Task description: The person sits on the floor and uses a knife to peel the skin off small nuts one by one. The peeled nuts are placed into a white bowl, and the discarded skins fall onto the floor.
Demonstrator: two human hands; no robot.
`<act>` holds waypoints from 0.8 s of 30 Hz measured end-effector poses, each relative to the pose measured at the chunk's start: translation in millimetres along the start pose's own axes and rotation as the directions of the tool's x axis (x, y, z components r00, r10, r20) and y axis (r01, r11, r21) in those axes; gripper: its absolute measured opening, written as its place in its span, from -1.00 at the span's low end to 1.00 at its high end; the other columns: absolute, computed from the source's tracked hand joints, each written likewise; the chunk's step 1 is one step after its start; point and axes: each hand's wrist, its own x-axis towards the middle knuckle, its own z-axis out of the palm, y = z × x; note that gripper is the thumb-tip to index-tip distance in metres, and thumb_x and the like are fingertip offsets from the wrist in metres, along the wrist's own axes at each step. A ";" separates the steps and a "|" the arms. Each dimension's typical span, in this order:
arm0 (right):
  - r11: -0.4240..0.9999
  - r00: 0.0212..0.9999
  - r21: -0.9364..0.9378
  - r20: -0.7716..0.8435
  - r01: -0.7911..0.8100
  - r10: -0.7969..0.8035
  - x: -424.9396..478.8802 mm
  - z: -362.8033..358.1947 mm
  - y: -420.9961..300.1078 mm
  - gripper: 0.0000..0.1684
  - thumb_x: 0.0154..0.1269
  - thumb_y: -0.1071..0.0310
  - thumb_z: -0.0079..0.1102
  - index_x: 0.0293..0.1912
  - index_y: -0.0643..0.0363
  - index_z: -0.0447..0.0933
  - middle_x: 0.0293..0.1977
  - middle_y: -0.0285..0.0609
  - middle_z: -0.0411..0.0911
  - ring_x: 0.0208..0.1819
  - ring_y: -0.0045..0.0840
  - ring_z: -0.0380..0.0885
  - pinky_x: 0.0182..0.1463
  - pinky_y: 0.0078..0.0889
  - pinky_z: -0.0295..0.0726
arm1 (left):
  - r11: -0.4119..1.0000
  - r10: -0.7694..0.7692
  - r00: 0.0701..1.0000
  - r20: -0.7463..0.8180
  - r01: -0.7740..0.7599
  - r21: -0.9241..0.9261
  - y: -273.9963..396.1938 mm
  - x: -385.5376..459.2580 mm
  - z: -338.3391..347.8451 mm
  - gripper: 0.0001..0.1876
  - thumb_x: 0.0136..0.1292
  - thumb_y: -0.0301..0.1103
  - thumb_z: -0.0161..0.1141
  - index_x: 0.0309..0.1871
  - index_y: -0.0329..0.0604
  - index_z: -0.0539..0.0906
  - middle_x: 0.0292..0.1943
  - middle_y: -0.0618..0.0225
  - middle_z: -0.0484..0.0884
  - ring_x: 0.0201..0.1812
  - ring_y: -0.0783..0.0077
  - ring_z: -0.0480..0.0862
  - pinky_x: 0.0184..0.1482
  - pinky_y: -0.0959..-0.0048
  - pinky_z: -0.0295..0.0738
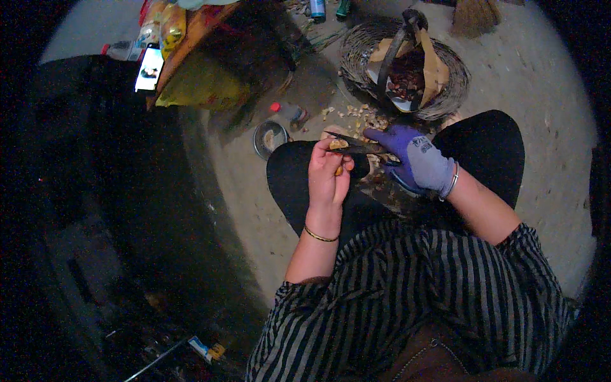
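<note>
My bare left hand (pixel 330 174) pinches a small pale yellow-brown piece (pixel 338 143) between its thumb and fingers; its exact kind cannot be told. Another orange-brown bit (pixel 339 170) shows among the curled fingers. In a purple and grey work glove, my right hand (pixel 414 157) is closed on scissors or shears (pixel 358 144), whose dark pointed blades are apart around the piece. The glove hides part of the handles. Beneath and beyond the hands, many pale broken bits (pixel 355 113) are scattered on the floor.
Beyond my right hand stands a wicker basket (pixel 456 90) holding dark reddish pieces (pixel 405 79). Left of my knees are a metal bowl (pixel 270 140) and a red-capped bottle (pixel 290 111). A lit phone (pixel 150 69) leans at a wooden table's edge (pixel 184 47), upper left. A straw broom (pixel 474 18) is at the top.
</note>
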 end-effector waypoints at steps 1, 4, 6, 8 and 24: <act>0.999 1.000 -0.043 0.024 0.003 -0.002 5.1 -0.9 -8.4 -0.40 -0.03 0.31 0.11 0.09 0.13 0.26 -0.34 0.10 0.42 -0.29 -0.07 0.41 -0.19 -0.15 0.39 | 1.000 0.008 1.000 0.002 -0.008 0.002 6.0 -1.8 -6.6 -0.75 0.05 -0.55 0.14 -0.18 -0.17 0.42 -0.31 0.30 0.53 -0.37 0.45 0.51 -0.37 0.54 0.45; 0.996 0.999 -0.088 0.042 0.030 -0.026 8.2 10.1 -18.6 -0.39 -0.04 0.30 0.12 0.08 0.13 0.27 -0.33 0.11 0.43 -0.27 -0.07 0.42 -0.18 -0.14 0.40 | 0.999 0.045 0.999 0.007 -0.045 0.029 12.6 -6.9 -23.5 -0.78 0.06 -0.55 0.14 -0.20 -0.20 0.43 -0.32 0.29 0.53 -0.43 0.45 0.52 -0.41 0.54 0.45; 0.997 0.998 -0.061 0.048 0.037 -0.034 5.8 19.7 -17.1 -0.39 -0.04 0.29 0.12 0.08 0.14 0.27 -0.30 0.12 0.43 -0.24 -0.07 0.42 -0.16 -0.15 0.40 | 0.996 0.056 0.998 0.022 -0.057 0.073 12.7 -8.8 -32.9 -0.80 0.06 -0.54 0.14 -0.22 -0.22 0.43 -0.33 0.28 0.54 -0.46 0.46 0.52 -0.44 0.54 0.45; 1.000 0.997 -0.004 0.069 0.027 -0.027 2.1 29.6 -11.5 -0.39 -0.02 0.28 0.12 0.08 0.15 0.27 -0.27 0.13 0.44 -0.21 -0.07 0.42 -0.14 -0.16 0.41 | 0.991 0.055 0.998 0.012 -0.056 0.121 10.9 -9.1 -37.4 -0.82 0.06 -0.53 0.14 -0.24 -0.22 0.45 -0.34 0.28 0.54 -0.49 0.46 0.52 -0.49 0.54 0.44; 0.850 0.904 0.463 0.426 -0.250 0.034 -3.6 36.7 1.7 -0.63 0.13 0.28 0.00 -0.04 0.13 0.42 -0.57 -0.22 0.47 -0.54 -0.61 0.40 -0.45 -0.50 0.41 | 1.000 0.027 0.992 0.119 -0.026 -0.007 7.6 -6.2 -38.5 -0.80 0.08 -0.37 0.21 -0.31 -0.16 0.42 -0.41 0.28 0.51 -0.53 0.54 0.44 -0.58 0.62 0.37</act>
